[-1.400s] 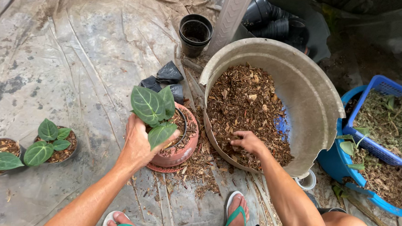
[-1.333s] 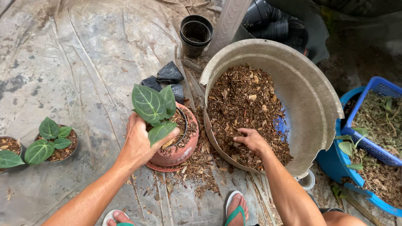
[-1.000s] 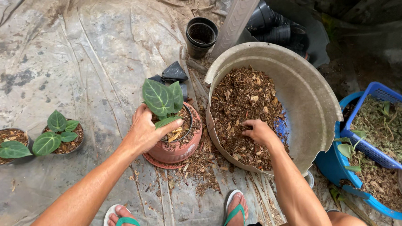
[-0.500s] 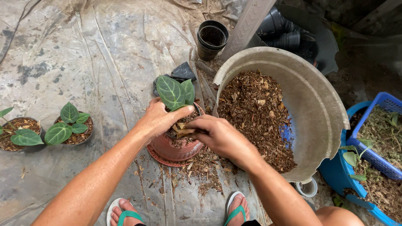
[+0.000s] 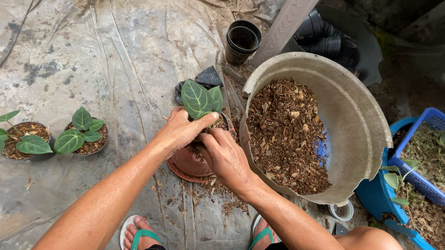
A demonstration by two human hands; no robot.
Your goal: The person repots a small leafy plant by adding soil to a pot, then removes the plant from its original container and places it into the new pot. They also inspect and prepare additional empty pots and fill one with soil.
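The left hand (image 5: 182, 129) was curled on the rim of the terracotta pot (image 5: 191, 161), fingers bent beside the stem of the small plant (image 5: 200, 98). The right hand (image 5: 224, 157) lay over the pot too, fingers pressed together & pushing down inside it, tips hidden. The pot stood on the plastic sheet (image 5: 104, 60), just left of the grey basin (image 5: 357, 119) w/ bark mix (image 5: 288, 132). Two potted plants (image 5: 48, 140) sat well apart at left.

Garden potting spot: potted seedlings (image 5: 80, 131), bark tub (image 5: 352, 119)
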